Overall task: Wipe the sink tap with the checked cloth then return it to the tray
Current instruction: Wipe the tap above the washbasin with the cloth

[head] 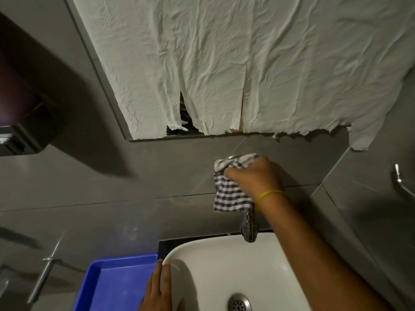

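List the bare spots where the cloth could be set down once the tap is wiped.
The blue tray floor looks bare, bordered by its raised rim and the sink on its right. The sink basin is open around the drain. It is crowded at the tap, where the right hand holds the checked cloth, and at the sink's left rim under the left hand.

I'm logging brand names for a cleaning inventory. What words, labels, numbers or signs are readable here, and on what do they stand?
None: no readable text appears in this view.
The dark wall-mounted dispenser shows no legible label.
The blue plastic tray, white ceramic sink, chrome tap and black-and-white checked cloth in the right hand bear no markings.
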